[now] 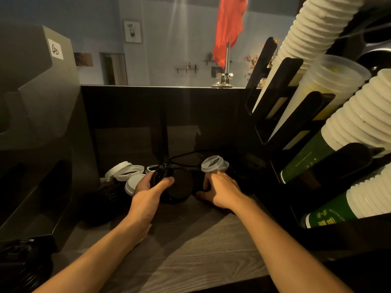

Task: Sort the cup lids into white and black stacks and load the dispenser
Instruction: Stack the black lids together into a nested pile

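At lower centre a stack of black lids (176, 185) is clasped in the left hand (148, 189), and a loose black lid (197, 180) just to its right is pinched by the right hand (221, 190), just below the white lids (212, 163).

Open counter (190, 250) in front; lids (131, 172) crowd the back, cup rack (279, 98) blocks the right.

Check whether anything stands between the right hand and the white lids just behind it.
Nothing visible does. The white lids lie directly past the right hand, which holds a black lid. The left hand grips other black lids.
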Demonstrator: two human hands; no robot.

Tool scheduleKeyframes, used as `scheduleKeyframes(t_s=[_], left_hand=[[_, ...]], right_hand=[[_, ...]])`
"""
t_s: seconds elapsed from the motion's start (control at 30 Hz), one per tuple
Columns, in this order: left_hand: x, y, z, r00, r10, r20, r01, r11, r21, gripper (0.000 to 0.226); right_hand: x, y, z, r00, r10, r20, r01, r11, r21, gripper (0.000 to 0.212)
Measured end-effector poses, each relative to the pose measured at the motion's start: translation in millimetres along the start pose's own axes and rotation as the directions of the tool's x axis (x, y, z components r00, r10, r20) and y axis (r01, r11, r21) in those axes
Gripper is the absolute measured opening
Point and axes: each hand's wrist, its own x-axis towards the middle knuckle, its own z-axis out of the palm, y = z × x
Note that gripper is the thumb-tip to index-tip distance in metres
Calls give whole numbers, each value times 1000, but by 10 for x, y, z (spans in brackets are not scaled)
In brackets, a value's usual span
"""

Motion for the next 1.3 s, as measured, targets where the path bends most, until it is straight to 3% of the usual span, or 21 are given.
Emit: scheduleKeyframes(t_s=[0.17,0.33,0.4,0.53,0.63,0.77,0.87,0.93,1.03,1.3], left_hand=[[-12,20,-5,1000,-6,-16,6,999,-34,24],[-24,40,-1,1000,-6,-22,5,997,-71,22],[-21,39,-5,999,19,-32,-21,997,-73,23],[7,-7,-21,999,44,-26,-46,998,-50,45],[21,-33,-28,997,70,-23,-71,996,-61,43],[13,-23,-24,997,83,-8,-83,994,-73,74],[-6,1,-23,997,69,24,-67,995,-78,59],[-34,11,-14,996,69,64,-65,996,-62,54],[-38,3,0,993,53,104,-43,995,-94,75],[-31,10,0,993,27,112,-11,990,-142,98]], right_hand=[[23,3,-72,994,72,-77,-58,983,172,59],[30,-18,-85,987,145,-74,-102,903,416,88],[24,-46,-102,986,162,-48,-116,856,503,86],[-26,-105,-153,991,124,49,-116,628,770,61],[-13,-109,-138,990,112,91,-138,559,817,67],[-12,-107,-153,989,63,130,-145,466,873,53],[-29,-125,-149,984,72,161,-176,399,900,55],[-50,-175,-155,978,78,194,-209,398,893,58],[-72,-209,-146,974,62,219,-226,389,893,54],[-151,-280,-135,998,43,39,-57,584,810,28]])
